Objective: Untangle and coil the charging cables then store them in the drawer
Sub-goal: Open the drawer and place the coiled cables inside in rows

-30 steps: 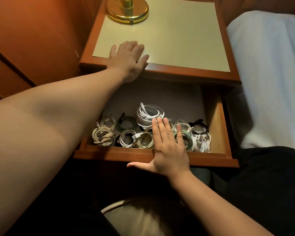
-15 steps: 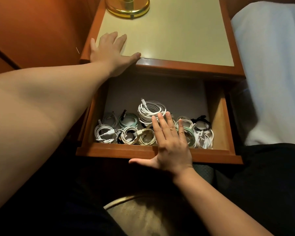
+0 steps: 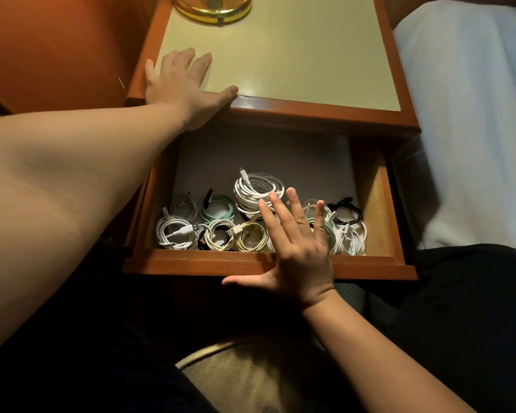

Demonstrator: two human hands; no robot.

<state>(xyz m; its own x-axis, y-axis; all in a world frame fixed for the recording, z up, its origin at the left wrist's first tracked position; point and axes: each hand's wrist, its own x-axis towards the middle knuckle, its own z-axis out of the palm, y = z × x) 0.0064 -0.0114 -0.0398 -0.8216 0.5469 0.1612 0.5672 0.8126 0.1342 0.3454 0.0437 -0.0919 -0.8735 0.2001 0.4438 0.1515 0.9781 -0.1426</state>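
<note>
The wooden drawer (image 3: 373, 266) of the nightstand stands pulled out. Several coiled charging cables lie along its front: a white coil (image 3: 176, 234) at the left, a mint coil (image 3: 216, 207), a large white coil (image 3: 255, 190) behind, a cream coil (image 3: 251, 236), a black coil (image 3: 347, 213) and a white coil (image 3: 350, 238) at the right. My right hand (image 3: 298, 251) lies flat with straight, spread fingers over the drawer's front edge and the middle coils. My left hand (image 3: 181, 81) rests flat on the front left corner of the nightstand top (image 3: 295, 49).
A brass lamp base (image 3: 212, 7) stands at the back of the nightstand top. A bed with a white sheet (image 3: 474, 114) is at the right. A wooden wall panel (image 3: 57, 49) is at the left. My dark-clothed legs are below the drawer.
My left hand slid left along the nightstand's front edge toward the corner. My right hand stayed flat on the drawer front. The view shifted slightly closer.
</note>
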